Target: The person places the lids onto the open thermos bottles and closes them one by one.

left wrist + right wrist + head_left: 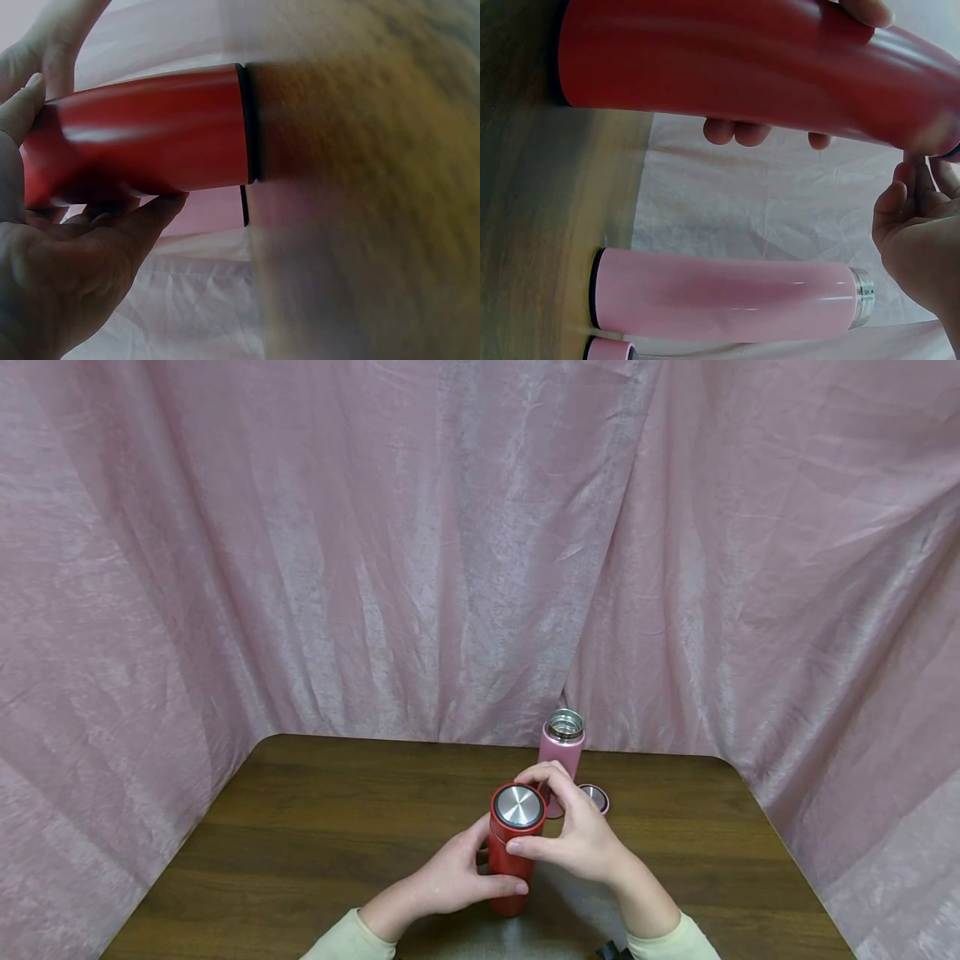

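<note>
A red thermos flask (pixel 510 868) with a silver-topped lid (pixel 520 806) stands upright near the front of the table. My left hand (pixel 461 872) grips its body, with the thumb across the near side and the fingers behind. Up at the lid, my right hand (pixel 577 835) holds the rim between thumb and fingers. Behind it stands a pink thermos flask (pixel 561 753) with its steel mouth uncovered, also in the right wrist view as a pink flask (pixel 727 296). Its pink-rimmed lid (pixel 596 798) lies on the table beside it, partly behind my right hand.
The dark wooden table (pixel 337 810) has rounded far corners. Pink velvety curtains (pixel 420 568) hang behind it and on both sides. A small black object (pixel 611 952) shows at the bottom edge by the right sleeve.
</note>
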`<state>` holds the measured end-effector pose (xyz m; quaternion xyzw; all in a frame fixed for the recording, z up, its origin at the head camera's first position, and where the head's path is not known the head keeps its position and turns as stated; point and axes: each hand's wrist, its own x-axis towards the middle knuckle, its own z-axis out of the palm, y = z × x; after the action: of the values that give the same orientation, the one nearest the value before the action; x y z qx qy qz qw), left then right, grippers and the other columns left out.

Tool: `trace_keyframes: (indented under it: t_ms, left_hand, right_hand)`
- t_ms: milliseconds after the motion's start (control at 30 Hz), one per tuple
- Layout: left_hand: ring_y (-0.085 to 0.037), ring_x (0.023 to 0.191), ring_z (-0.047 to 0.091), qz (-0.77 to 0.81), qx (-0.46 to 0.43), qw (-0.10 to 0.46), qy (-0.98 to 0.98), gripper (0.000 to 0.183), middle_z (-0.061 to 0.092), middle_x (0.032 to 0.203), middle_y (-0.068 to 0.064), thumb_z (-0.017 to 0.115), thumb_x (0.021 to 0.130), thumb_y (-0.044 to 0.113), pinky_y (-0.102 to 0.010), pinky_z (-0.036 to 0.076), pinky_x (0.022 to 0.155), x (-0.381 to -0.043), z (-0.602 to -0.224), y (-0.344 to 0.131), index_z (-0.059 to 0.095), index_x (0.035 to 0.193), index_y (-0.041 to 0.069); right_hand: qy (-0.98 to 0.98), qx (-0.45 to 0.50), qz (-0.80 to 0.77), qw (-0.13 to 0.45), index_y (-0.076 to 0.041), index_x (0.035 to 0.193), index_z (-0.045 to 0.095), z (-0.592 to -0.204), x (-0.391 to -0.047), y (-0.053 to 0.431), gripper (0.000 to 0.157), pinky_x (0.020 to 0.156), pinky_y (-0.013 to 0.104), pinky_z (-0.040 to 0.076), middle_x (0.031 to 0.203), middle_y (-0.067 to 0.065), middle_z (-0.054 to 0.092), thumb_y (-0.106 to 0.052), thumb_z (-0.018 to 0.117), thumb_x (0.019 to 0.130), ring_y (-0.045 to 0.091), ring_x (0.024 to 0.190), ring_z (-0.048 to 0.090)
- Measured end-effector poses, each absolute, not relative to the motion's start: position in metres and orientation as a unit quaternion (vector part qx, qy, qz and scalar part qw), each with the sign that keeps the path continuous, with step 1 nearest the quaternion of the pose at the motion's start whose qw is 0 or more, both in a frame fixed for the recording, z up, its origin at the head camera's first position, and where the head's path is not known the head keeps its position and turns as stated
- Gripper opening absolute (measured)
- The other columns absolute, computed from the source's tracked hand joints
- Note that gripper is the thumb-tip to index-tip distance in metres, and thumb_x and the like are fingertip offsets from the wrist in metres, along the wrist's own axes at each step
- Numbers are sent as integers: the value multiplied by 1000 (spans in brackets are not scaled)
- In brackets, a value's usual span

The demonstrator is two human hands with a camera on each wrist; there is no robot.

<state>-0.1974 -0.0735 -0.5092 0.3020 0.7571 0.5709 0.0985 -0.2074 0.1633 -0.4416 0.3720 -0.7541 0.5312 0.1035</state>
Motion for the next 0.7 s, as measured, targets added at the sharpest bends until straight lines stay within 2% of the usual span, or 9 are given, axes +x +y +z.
trace_keyframes:
  t_ms: [233,467,700]
  left_hand:
    - [-16,122,71,568,307,93,758,73,71,140,5,94,92,30,-36,59,104,-199,-511,-73,55,153,27]
    - [-15,120,72,570,307,96,756,72,71,138,6,94,92,31,-34,59,104,-198,-510,-73,55,152,30]
    - [-16,122,71,567,309,89,758,72,71,138,5,94,92,30,-38,59,104,-198,-510,-73,55,153,27]
  right_hand:
    - [-756,362,534,112,-17,132,60,-444,-207,161,70,86,34,59,127,2,61,-18,104,77,19,109,66]
    - [-757,356,536,112,-17,132,59,-442,-205,159,73,89,35,60,128,2,60,-19,105,76,20,110,67]
    - [-761,397,496,133,-14,152,58,-444,-208,162,82,105,31,51,136,1,61,-24,98,82,20,126,57]
